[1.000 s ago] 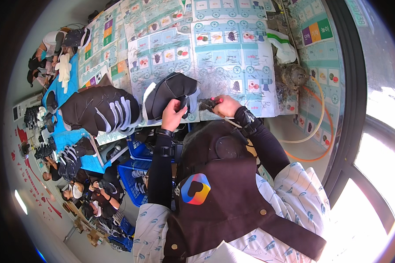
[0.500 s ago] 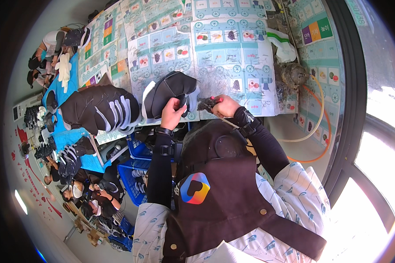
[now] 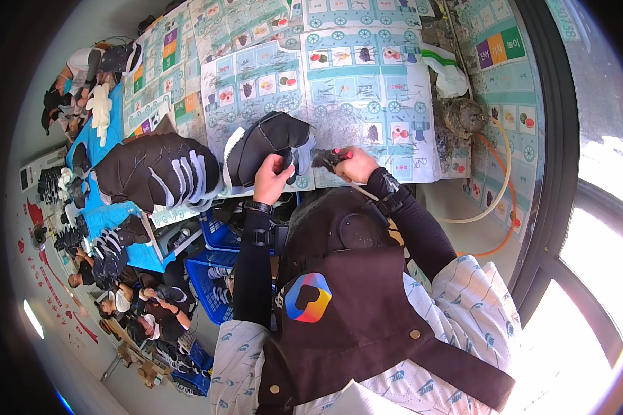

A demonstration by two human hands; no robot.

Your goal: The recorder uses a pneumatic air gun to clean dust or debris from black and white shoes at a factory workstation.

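The black shoe upper (image 3: 270, 149) sits at the near edge of the desk (image 3: 367, 90), just in front of you, its white lining turned to your left. Your left hand (image 3: 271, 181) grips it from below, fingers closed on the black fabric. Your right hand (image 3: 353, 164) is wrapped around a small brush with a red handle (image 3: 329, 158), its dark bristles just beside the upper's right side. A pile of dark uppers with white stripes (image 3: 156, 171) lies near the desk's left edge.
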